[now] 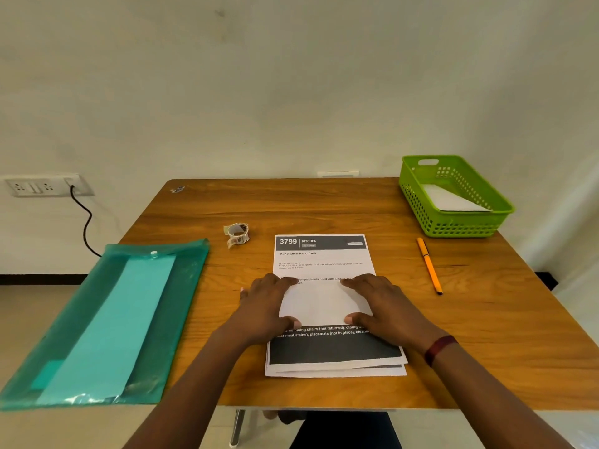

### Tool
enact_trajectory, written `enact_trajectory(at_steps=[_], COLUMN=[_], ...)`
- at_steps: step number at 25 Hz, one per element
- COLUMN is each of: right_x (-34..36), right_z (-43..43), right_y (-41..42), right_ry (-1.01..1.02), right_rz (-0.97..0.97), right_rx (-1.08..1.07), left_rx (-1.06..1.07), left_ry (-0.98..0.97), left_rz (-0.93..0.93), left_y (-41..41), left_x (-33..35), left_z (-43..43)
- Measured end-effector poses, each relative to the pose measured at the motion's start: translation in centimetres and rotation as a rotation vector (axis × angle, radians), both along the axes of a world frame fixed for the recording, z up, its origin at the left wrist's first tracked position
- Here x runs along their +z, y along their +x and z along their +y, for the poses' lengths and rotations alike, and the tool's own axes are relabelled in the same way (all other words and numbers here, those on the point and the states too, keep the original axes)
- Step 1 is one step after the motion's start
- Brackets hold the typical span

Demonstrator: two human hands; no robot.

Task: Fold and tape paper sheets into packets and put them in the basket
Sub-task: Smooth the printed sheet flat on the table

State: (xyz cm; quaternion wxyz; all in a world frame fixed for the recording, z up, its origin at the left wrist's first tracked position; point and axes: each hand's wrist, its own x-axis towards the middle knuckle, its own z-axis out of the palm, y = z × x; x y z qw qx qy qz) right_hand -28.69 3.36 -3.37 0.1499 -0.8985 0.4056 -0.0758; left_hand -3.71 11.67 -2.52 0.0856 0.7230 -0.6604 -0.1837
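Fingers of the left hand [265, 306] and the right hand [384, 307] lie straight and flat, pressing the two sides of a white folded flap of the top paper sheet [324, 303], thumbs at its near edge, on a printed paper stack [334, 354] at the table's [291, 202] middle. Tape roll [237, 234] sits at eleven o'clock, orange pen [429, 265] at two, teal folder [107, 319] at nine. The green basket [453, 226] stands at one o'clock, well apart, holding what looks like one white packet [453, 199].

Left hand [265, 306] palm-down with fingers [285, 281] flat, right hand [382, 306] likewise, thumbs [291, 320] turned inward, red band [439, 348] on right wrist
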Motion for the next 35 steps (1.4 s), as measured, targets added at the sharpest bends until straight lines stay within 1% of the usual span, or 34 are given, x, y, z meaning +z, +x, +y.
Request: enact_trajectory(at_steps=[2, 4, 5, 7, 8, 10, 12, 14, 16, 19, 24, 27, 29, 32, 34, 35], right_x=[0.1, 0.4, 0.5, 0.8, 0.9, 1.1, 1.5, 2.1, 2.9, 3.3, 1.9, 0.7, -0.4, -1.9, -2.6, -2.8], right_z=[-0.5, -0.8, -0.9, -0.7, -0.5, -0.2, -0.1, 0.1, 0.3, 0.3, 0.7, 1.6, 2.2, 3.1, 3.6, 3.8], right_y=[0.2, 0.4, 0.5, 0.7, 0.8, 0.7, 0.7, 0.8, 0.9, 0.9, 0.6, 0.2, -0.2, -0.5, -0.5, -0.5], right_ry=[-0.017, -0.038, -0.050, -0.077, -0.081, -0.058, -0.033, -0.008, 0.003, -0.045, -0.082, -0.031, -0.036, -0.058, -0.092, -0.119], right_rz=[0.031, 0.024, 0.018, -0.012, -0.061, -0.225, -0.375, -0.450, -0.485, -0.515, -0.537, -0.573, -0.519, -0.299, -0.123, -0.047], right_rx=[-0.003, -0.016, -0.015, 0.001, 0.005, -0.004, -0.022, -0.048, -0.057, -0.037, -0.039, -0.026, -0.026, -0.022, -0.011, -0.001], left_rx=[0.001, -0.004, -0.010, -0.027, -0.035, -0.038, -0.030, -0.020, -0.006, 0.015, 0.007, 0.033, 0.028, 0.005, -0.026, -0.057], left_ry=[-0.011, -0.036, -0.049, -0.084, -0.113, -0.184, -0.249, -0.297, -0.337, -0.390, -0.425, -0.431, -0.418, -0.347, -0.234, -0.187], left_rz=[-0.083, -0.116, -0.105, -0.026, 0.017, 0.077, 0.094, 0.086, 0.082, 0.092, 0.070, 0.138, 0.195, 0.187, 0.118, 0.044], left_y=[-0.4, -0.7, -0.7, -0.8, -0.9, -0.8, -0.4, -0.1, 0.1, 0.0, -0.1, -0.5, -0.7, -0.9, -1.0, -1.0], left_x=[0.6, 1.1, 1.3, 1.6, 1.7, 2.0, 2.4, 2.8, 3.1, 3.1, 1.6, -0.1, -1.2, -2.3, -2.6, -2.8], left_z=[-0.4, -0.6, -0.6, -0.4, -0.1, 0.3, 0.6, 0.6, 0.6, 0.6, 1.1, 2.2, 3.0, 3.9, 4.1, 4.1])
